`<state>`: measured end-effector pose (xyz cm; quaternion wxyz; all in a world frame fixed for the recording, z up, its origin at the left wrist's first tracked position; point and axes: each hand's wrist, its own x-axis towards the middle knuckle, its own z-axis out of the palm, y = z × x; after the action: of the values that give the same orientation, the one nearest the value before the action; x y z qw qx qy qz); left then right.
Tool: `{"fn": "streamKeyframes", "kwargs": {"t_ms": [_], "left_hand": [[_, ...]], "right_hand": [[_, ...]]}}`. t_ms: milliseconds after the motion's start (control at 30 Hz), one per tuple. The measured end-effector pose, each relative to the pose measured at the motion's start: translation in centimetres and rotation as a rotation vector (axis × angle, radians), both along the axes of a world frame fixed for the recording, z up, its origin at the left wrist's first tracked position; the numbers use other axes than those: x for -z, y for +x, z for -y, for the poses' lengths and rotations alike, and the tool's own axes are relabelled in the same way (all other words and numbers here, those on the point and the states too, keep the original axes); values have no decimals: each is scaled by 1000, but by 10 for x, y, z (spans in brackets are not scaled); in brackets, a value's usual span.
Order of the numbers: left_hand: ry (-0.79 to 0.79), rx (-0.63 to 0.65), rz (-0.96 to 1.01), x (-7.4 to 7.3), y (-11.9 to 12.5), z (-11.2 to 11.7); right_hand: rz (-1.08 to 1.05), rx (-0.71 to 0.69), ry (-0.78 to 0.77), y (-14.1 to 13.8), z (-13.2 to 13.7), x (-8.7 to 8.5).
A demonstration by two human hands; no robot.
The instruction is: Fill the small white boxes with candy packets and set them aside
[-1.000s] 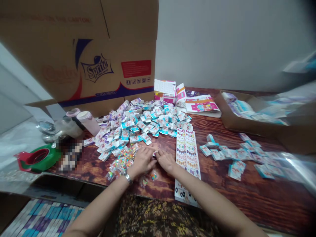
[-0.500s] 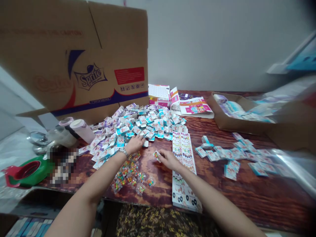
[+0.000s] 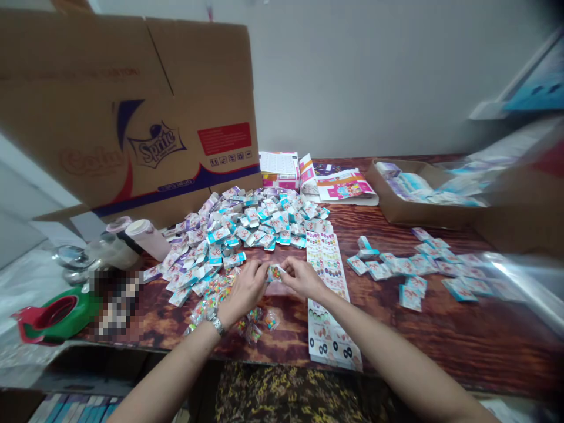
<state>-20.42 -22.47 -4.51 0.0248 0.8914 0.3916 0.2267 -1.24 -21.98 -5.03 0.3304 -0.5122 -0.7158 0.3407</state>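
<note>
clear plastic packet (image 3: 275,272) of colourful bits lies crosswise between the hands; left hand (image 3: 245,288) and right hand (image 3: 302,279), equally near, pinch its ends in curled fingers, just below the heap of small printed cartons (image 3: 238,223).

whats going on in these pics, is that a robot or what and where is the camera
No robot here: a camera worn on a person's head looks forward and down at their own bare hands. The left hand and right hand together hold a small clear packet of colourful bits. On the wooden table lie a heap of small white-and-teal packets and a printed sheet, with a large cardboard box standing behind.
</note>
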Motion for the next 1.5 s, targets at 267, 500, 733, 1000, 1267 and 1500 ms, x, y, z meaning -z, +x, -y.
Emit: {"fn": "streamKeyframes", "kwargs": {"t_ms": [267, 500, 733, 1000, 1267, 1500], "left_hand": [[65, 75, -196, -4, 7, 13], [-72, 89, 38, 5, 7, 16], [-122, 66, 87, 7, 9, 19], [-93, 45, -71, 5, 15, 28], [-44, 3, -172, 5, 21, 32], [-91, 23, -97, 4, 21, 31]], "right_hand": [[16, -234, -159, 13, -7, -3], [-155, -98, -113, 6, 11, -3], [-347, -226, -301, 19, 14, 0], [-317, -238, -335, 16, 16, 1], [32, -111, 22, 4, 25, -13], [-237, -127, -184, 5, 25, -6]]}}
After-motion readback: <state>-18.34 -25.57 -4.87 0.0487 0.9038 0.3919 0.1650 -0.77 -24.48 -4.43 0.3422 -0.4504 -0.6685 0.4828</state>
